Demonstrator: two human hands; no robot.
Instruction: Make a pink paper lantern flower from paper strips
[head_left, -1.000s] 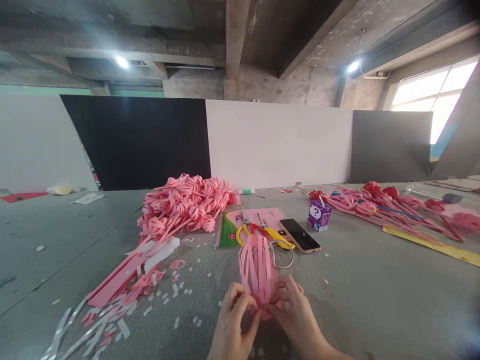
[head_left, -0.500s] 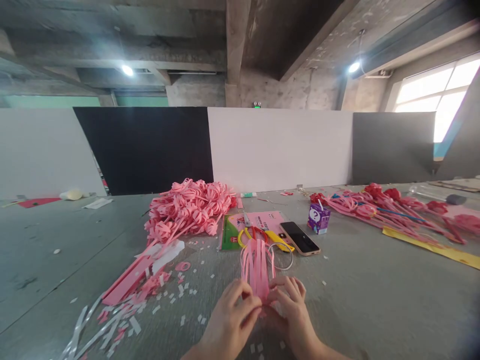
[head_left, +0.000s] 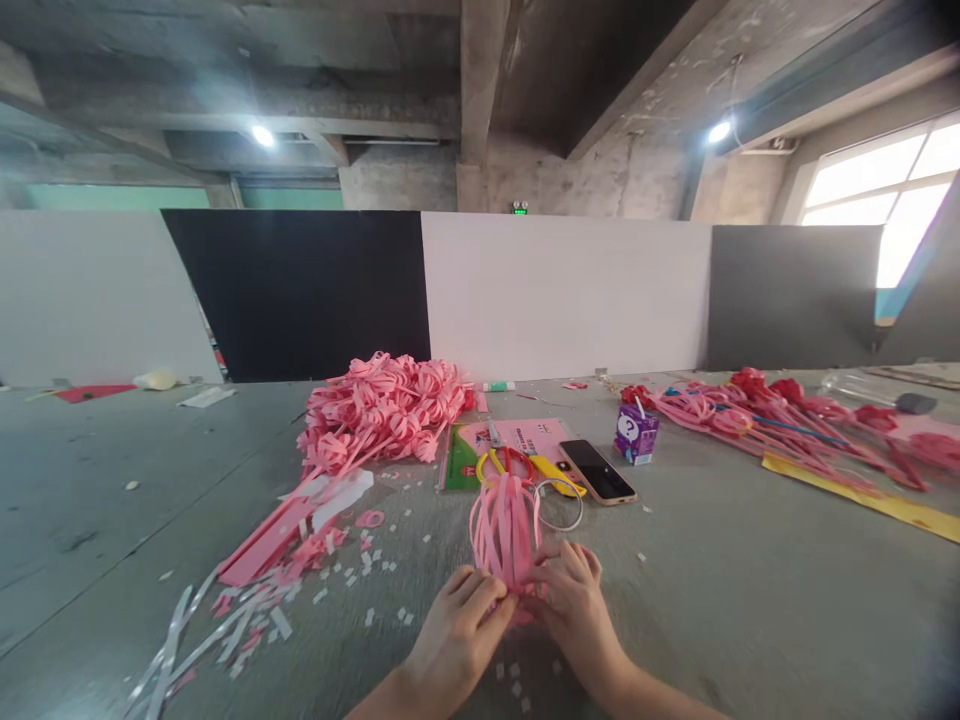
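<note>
Looped pink strips [head_left: 504, 525] form a bunch in front of me, its lower end pinched between my two hands. My left hand [head_left: 463, 622] grips that end from the left with thumb and fingers together. On the right side my right hand [head_left: 574, 605] closes on the same end, its fingertips near those of the left. Just beyond the loops lie scissors [head_left: 517, 462] with red and yellow handles, a yellow cutter [head_left: 556, 477] and a metal ring [head_left: 576, 515].
A heap of pink strip flowers [head_left: 382, 410] lies back left, with pink strips [head_left: 266, 540] and scraps nearer. Beyond my hands are a green and pink booklet [head_left: 457, 465], a phone [head_left: 598, 472] and a purple carton [head_left: 636, 434]. More flowers [head_left: 750, 415] lie right.
The loops of the pink bunch have spread wider and rounder and shifted slightly left. Both hands have moved a little but still hold its lower end. The view has shifted slightly.
</note>
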